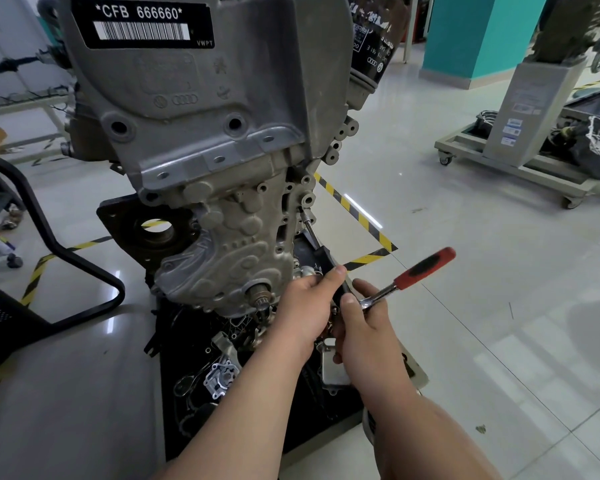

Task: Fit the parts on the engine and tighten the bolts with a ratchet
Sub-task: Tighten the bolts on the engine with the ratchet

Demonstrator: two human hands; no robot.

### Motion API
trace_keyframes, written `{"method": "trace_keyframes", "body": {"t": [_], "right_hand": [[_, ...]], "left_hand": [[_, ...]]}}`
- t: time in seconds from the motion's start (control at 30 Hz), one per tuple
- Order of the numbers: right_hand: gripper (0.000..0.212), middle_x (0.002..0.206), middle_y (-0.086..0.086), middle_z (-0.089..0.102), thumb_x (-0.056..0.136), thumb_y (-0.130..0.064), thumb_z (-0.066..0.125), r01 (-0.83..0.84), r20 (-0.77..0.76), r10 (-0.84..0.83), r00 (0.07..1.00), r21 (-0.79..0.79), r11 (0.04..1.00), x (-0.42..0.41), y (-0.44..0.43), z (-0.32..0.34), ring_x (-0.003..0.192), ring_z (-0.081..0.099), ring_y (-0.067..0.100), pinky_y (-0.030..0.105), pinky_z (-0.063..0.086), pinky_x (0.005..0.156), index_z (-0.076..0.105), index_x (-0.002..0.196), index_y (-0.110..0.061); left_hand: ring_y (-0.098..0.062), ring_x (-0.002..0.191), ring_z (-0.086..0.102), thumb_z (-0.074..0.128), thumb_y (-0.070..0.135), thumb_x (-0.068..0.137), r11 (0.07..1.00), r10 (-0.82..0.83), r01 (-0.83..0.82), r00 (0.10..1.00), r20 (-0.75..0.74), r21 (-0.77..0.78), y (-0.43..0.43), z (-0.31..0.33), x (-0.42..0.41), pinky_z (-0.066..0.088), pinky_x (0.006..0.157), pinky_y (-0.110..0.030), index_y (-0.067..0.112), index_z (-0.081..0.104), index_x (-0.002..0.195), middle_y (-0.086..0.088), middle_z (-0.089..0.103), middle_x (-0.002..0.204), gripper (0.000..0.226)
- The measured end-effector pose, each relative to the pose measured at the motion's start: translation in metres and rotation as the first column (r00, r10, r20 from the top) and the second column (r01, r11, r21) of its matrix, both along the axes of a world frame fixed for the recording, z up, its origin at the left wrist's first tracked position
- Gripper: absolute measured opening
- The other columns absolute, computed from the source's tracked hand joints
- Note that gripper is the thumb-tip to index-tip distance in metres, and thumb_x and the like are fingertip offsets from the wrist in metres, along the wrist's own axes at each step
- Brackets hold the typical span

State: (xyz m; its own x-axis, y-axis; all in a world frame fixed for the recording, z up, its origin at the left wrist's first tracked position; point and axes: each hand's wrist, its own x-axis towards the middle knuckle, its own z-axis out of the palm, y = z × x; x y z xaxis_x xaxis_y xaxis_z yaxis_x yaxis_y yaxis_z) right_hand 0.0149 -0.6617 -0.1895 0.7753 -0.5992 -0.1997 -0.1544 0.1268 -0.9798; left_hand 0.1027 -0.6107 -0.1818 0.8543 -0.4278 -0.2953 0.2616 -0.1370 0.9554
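Left hand (pixel 309 306): fingers (pixel 338 271) curled around the lower, dark end of the extension bar (pixel 321 252), thumb tip uppermost against it. The grip sits just beside the lower right edge of the engine (pixel 205 150).

Right hand (pixel 364 329): fingers clamped on the head of the ratchet (pixel 420 270), thumb laid over the head where it joins the bar. The two hands touch each other at this joint. The red and black handle juts up and to the right, clear of both hands.

Extension bar: runs upward and to the left from the hands; its tip meets the right flank of the engine at a bolt boss below the front cover. Whether a bolt head is seated in it cannot be told.

Engine: upright, grey cast metal, directly ahead of the person. A black label (pixel 139 24) reading "*CFB 666660*" with a barcode sits near the top. A black oil filter (pixel 374 46) hangs at the upper right. A shaft end (pixel 257 292) projects low on the front, just left of the left hand.

Black base (pixel 187 438): lies under the engine and carries loose metal parts, among them a small silver housing (pixel 220 377) and a silver plate (pixel 333 370) beneath the right wrist.

Surroundings: glossy tiled floor (pixel 465 323) with yellow and black tape (pixel 355 211); black chair frame (pixel 66 254) at the left; wheeled stand (pixel 520 133) well apart at the right.
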Motion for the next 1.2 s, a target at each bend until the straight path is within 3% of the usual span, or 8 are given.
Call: {"method": "trace_keyframes", "body": {"t": [0.1, 0.27, 0.37, 0.43, 0.53, 0.67, 0.93, 1.2], "right_hand": [[0.035, 0.085, -0.041, 0.061, 0.099, -0.04, 0.041, -0.035, -0.011, 0.033, 0.999, -0.22, 0.975, -0.004, 0.006, 0.004, 0.08, 0.058, -0.016, 0.01, 0.04, 0.062, 0.03, 0.106, -0.073], [0.029, 0.081, -0.032, 0.056, 0.098, -0.037, 0.04, -0.02, 0.006, 0.024, 1.0, -0.359, 0.933, -0.003, 0.012, 0.003, 0.074, 0.058, -0.008, 0.013, 0.038, 0.054, 0.03, 0.114, -0.059], [0.022, 0.084, -0.029, 0.064, 0.1, -0.033, 0.04, 0.007, 0.052, 0.001, 0.999, -0.149, 0.989, -0.001, 0.012, 0.001, 0.074, 0.061, -0.011, 0.006, 0.041, 0.06, 0.04, 0.112, -0.051], [0.02, 0.08, -0.014, 0.068, 0.101, -0.032, 0.039, 0.034, 0.036, -0.037, 0.999, 0.077, 0.996, 0.003, 0.01, 0.002, 0.063, 0.061, -0.002, 0.02, 0.048, 0.062, 0.052, 0.114, -0.04], [0.034, 0.05, -0.003, 0.051, 0.104, -0.033, 0.035, 0.037, 0.014, -0.046, 0.999, 0.382, 0.924, 0.005, 0.007, 0.008, 0.037, 0.044, 0.01, 0.028, 0.041, 0.042, 0.056, 0.084, -0.014], [0.047, 0.048, 0.003, 0.041, 0.105, -0.038, 0.033, -0.013, 0.071, -0.039, 0.997, 0.613, 0.79, 0.005, 0.003, 0.012, 0.036, 0.032, 0.014, 0.027, 0.034, 0.041, 0.055, 0.074, -0.01], [0.049, 0.053, 0.002, 0.039, 0.103, -0.046, 0.031, -0.1, 0.113, 0.023, 0.993, 0.753, 0.65, 0.002, -0.002, 0.011, 0.039, 0.026, 0.013, 0.027, 0.032, 0.043, 0.053, 0.078, -0.01], [0.035, 0.05, 0.001, 0.045, 0.104, -0.035, 0.035, -0.036, 0.073, 0.001, 0.997, 0.481, 0.876, 0.004, 0.001, 0.006, 0.038, 0.034, 0.013, 0.027, 0.036, 0.042, 0.053, 0.087, -0.011]], "left_hand": [[-0.003, 0.052, 0.058, 0.068, 0.047, 0.084, 1.0, 0.006, -0.006, 1.0, 0.001, 0.005, 0.001, -0.001, 0.001, 0.044, 0.05, -0.017, 0.019, 0.071, 0.069, 0.01, 0.063, 0.057, 0.031], [-0.009, 0.069, 0.068, 0.069, 0.057, 0.069, 1.0, 0.01, -0.01, 1.0, 0.001, 0.011, 0.001, 0.002, -0.001, 0.052, 0.066, -0.026, 0.021, 0.075, 0.08, 0.001, 0.074, 0.076, 0.038], [-0.012, 0.069, 0.068, 0.071, 0.052, 0.076, 1.0, 0.002, -0.002, 1.0, -0.004, 0.009, 0.002, 0.001, -0.001, 0.052, 0.062, -0.026, 0.025, 0.075, 0.071, -0.003, 0.074, 0.075, 0.028], [-0.01, 0.051, 0.062, 0.07, 0.05, 0.081, 1.0, -0.006, 0.006, 1.0, -0.011, 0.024, 0.003, 0.001, -0.001, 0.045, 0.048, -0.02, 0.025, 0.072, 0.06, 0.001, 0.068, 0.059, 0.032], [-0.018, 0.031, 0.045, 0.068, 0.056, 0.077, 0.998, -0.034, 0.035, 0.999, -0.028, 0.052, 0.003, 0.001, -0.002, 0.035, 0.037, -0.017, 0.023, 0.064, 0.055, -0.006, 0.051, 0.041, 0.04], [-0.02, 0.027, 0.04, 0.066, 0.058, 0.078, 0.996, -0.07, 0.073, 0.995, -0.074, 0.045, 0.003, 0.002, -0.003, 0.037, 0.036, -0.02, 0.015, 0.062, 0.072, -0.014, 0.048, 0.04, 0.044], [-0.021, 0.027, 0.044, 0.064, 0.049, 0.087, 0.997, -0.056, 0.06, 0.995, -0.077, 0.053, 0.002, 0.0, -0.004, 0.034, 0.034, -0.016, 0.004, 0.061, 0.088, -0.008, 0.049, 0.041, 0.045], [-0.02, 0.029, 0.04, 0.064, 0.048, 0.085, 0.997, -0.036, 0.038, 0.999, -0.036, 0.06, 0.0, -0.002, -0.004, 0.035, 0.035, -0.018, 0.007, 0.063, 0.078, -0.01, 0.047, 0.039, 0.042]]}}
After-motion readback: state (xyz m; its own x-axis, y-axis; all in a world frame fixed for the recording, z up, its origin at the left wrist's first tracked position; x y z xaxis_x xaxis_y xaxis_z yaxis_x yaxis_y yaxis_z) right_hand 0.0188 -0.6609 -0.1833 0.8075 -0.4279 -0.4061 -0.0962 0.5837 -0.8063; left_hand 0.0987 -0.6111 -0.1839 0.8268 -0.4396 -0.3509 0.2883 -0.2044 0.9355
